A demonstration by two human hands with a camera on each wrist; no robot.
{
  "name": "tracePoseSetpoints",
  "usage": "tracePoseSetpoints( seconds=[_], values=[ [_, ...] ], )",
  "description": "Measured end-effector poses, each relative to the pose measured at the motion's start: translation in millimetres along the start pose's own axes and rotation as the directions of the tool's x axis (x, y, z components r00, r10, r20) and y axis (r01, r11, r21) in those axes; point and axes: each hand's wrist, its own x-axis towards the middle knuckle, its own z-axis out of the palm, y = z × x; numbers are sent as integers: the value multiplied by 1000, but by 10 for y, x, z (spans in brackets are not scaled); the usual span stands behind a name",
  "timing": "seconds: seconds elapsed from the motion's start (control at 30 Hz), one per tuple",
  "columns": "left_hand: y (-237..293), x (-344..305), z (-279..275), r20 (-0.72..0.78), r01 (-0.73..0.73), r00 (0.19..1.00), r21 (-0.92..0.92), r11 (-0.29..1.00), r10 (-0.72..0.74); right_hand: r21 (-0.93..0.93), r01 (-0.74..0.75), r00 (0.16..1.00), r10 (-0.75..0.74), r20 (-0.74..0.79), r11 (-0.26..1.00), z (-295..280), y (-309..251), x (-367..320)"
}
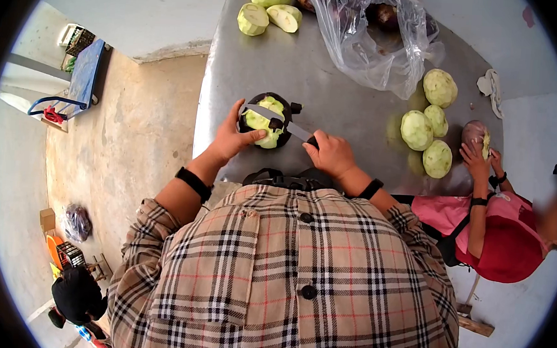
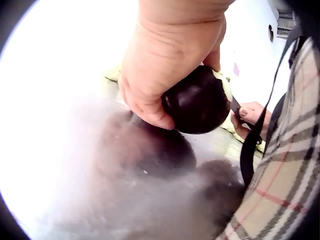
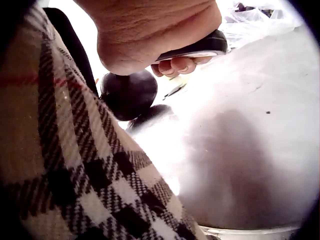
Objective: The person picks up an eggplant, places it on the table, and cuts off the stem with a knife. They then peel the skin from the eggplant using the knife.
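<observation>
A round dark eggplant (image 1: 255, 101), partly peeled to pale green on its upper side, is near the left edge of the metal table. My left hand (image 1: 234, 141) grips it, the thumb across the peeled face and the fingers round its far side. In the left wrist view those fingers curl over the glossy skin of the eggplant (image 2: 197, 102). My right hand (image 1: 334, 155) grips the black handle of a knife (image 1: 299, 132), whose blade lies across the eggplant's top. Dark bits of peel (image 1: 296, 108) show beside the blade. The right wrist view shows the knife handle (image 3: 200, 48) in the palm.
Several peeled eggplants (image 1: 417, 130) sit on the table (image 1: 340, 107) to the right, more peeled pieces (image 1: 253, 19) at the far left. A clear plastic bag (image 1: 387, 59) holds dark eggplants. At right another person's hands (image 1: 477, 164) hold a partly peeled eggplant (image 1: 474, 132).
</observation>
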Motion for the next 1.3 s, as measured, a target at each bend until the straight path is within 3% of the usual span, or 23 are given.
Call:
tracePoseSetpoints(
  seconds=[0.13,0.3,0.4,0.6,0.8,1.3],
  values=[
    [-415,17,74,-108,-278,945,221,935,307,-30,-24,1000,24,3,999,-28,-63,-12],
    [-343,-119,283,-221,-217,906,489,845,361,-7,-70,997,71,24,997,-26,-177,-1],
    [-384,-54,253,-236,-242,913,345,907,333,0,-75,997,75,27,997,-30,-204,37],
    [-383,-46,140,-126,-274,913,516,811,389,23,-33,997,32,66,999,-2,-268,164],
    [-359,-5,74,-91,-325,922,343,881,375,28,4,998,-6,65,1000,34,-246,222],
    [-417,96,-40,-56,-304,933,401,864,355,4,-12,1000,12,27,1000,94,-23,129]
  ],
)
